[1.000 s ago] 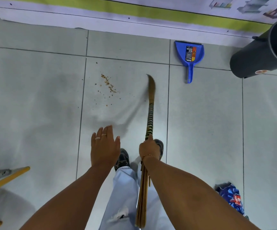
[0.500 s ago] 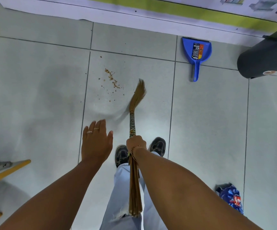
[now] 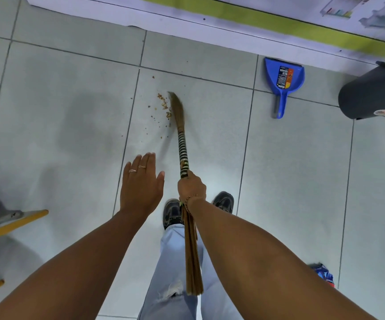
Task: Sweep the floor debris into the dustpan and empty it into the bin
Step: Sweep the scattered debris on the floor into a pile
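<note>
The right hand (image 3: 192, 187) is clenched round the broom (image 3: 183, 148), whose long axis points to 12 o'clock, tip touching the debris (image 3: 164, 105), while the left hand (image 3: 140, 183) hovers flat and empty, dustpan (image 3: 283, 77) at 2 o'clock.

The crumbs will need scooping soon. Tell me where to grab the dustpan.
Grip the dustpan by its narrow handle, coming from the near side: it lies flat, handle pointing toward the person, mouth toward the wall. The open left hand is free.

Brown debris (image 3: 164, 105) lies scattered at upper centre, touching the straw broom (image 3: 183, 144) tip. Blue dustpan (image 3: 283, 79) lies flat upper right, beside the dark bin (image 3: 371, 93).
</note>
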`<state>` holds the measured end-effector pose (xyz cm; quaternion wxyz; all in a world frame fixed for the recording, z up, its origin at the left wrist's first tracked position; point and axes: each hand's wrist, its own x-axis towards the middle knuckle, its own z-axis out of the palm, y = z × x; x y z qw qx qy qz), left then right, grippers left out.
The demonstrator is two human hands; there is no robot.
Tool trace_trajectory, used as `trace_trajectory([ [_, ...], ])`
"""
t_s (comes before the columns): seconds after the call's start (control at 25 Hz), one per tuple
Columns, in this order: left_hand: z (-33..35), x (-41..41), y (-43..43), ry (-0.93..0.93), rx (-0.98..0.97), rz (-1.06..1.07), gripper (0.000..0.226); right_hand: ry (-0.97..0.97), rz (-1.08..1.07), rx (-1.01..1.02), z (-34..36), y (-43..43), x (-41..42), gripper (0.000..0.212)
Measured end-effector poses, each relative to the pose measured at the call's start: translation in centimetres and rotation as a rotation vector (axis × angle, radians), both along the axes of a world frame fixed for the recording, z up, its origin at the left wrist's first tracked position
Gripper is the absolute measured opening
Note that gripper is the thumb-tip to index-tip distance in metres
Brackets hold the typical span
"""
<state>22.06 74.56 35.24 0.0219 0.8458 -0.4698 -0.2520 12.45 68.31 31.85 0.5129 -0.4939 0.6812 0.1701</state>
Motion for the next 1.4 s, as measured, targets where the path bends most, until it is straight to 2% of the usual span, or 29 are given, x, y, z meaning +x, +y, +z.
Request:
trace_trajectory([
  [0.12,0.4,-0.2,1.2,-0.003,-0.047,0.068,0.049,-0.026,-0.011,-0.125,1.5,2.2,-1.7,0.049],
  [0.28,0.9,-0.5,2.0,0.02,-0.073,0.157,0.053,-0.016,0.295,-0.165,1.4,2.8,-2.4,0.06],
  [0.52,0.8,0.9,1.5,-0.014,-0.097,0.158,0.055,-0.057,0.817,-0.031,0.5,4.2,-0.7,0.05],
  [0.6,0.5,1.0,1.7,-0.015,-0.07,0.144,0.054,-0.045,0.905,0.005,-0.1,4.6,0.0,0.044],
  [0.8,-0.5,-0.1,3.4,-0.005,0.012,0.133,0.054,0.052,0.79,0.001,-0.9,3.8,1.1,0.032],
  [0.92,-0.7,-0.9,3.9,0.028,0.033,0.152,0.054,0.088,0.636,-0.016,-1.0,2.6,1.3,0.033],
  [1.08,-0.5,-0.9,3.2,0.028,0.005,0.141,0.055,0.13,0.549,-0.03,-1.8,0.5,0.5,0.033],
  [1.24,-0.1,-0.7,1.3,-0.004,-0.033,0.119,0.054,0.137,0.63,-0.086,-1.8,-1.2,-1.5,0.037],
  [1.4,0.6,-1.8,0.0,-0.005,-0.056,0.137,0.055,0.047,0.79,-0.212,-0.5,0.0,-5.1,0.043],
])
